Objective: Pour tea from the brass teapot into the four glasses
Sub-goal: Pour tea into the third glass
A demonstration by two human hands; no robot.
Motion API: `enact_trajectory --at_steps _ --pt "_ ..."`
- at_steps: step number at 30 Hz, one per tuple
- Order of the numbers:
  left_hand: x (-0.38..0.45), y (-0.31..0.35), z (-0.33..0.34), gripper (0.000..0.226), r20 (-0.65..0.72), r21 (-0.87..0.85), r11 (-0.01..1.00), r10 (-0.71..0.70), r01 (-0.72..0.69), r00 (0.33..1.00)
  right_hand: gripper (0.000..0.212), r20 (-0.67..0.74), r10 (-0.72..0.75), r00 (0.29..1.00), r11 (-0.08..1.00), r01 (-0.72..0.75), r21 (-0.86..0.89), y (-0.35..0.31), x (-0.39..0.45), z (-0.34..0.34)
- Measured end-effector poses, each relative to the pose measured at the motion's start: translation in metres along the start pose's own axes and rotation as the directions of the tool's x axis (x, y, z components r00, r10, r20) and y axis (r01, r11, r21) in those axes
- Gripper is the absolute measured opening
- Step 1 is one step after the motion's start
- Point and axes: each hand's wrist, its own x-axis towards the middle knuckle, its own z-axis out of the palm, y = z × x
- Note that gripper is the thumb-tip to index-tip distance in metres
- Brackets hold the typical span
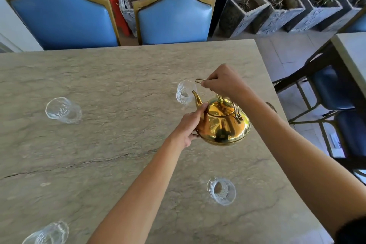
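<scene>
A shiny brass teapot [223, 125] is held above the stone table [99, 144], its spout pointing at the far right glass [184, 93]. My right hand [223, 83] grips the wire handle from above. My left hand [190, 125] presses against the pot's left side below the spout. Clear cut glasses stand upright at the far left [63, 110], the near right [221, 191] and the near left corner [46, 234]. All look empty; no stream of tea shows.
Two blue padded chairs [174, 18] stand at the table's far edge. The table's right edge runs close to the teapot, with dark stools [334, 89] and a second table beyond. Stone planters line the back right.
</scene>
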Motion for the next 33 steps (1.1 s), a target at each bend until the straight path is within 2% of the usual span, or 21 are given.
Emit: enact_trajectory --at_steps 7,21,33 --pt "-0.002 -0.001 0.003 0.065 0.017 -0.002 1.0 -0.005 0.005 1.0 0.036 0.01 0.015 1.0 1.0 -0.015 -0.021 0.0 0.007 0.0" --pt "-0.007 -0.001 0.007 0.076 0.02 -0.012 1.0 -0.003 0.003 1.0 0.036 0.015 0.003 1.0 0.998 -0.002 -0.066 -0.008 0.002 -0.006" --pt "-0.016 0.003 0.009 0.072 0.03 -0.025 1.0 0.012 -0.011 0.999 0.037 -0.009 -0.009 1.0 0.995 0.008 -0.094 -0.014 -0.001 -0.013"
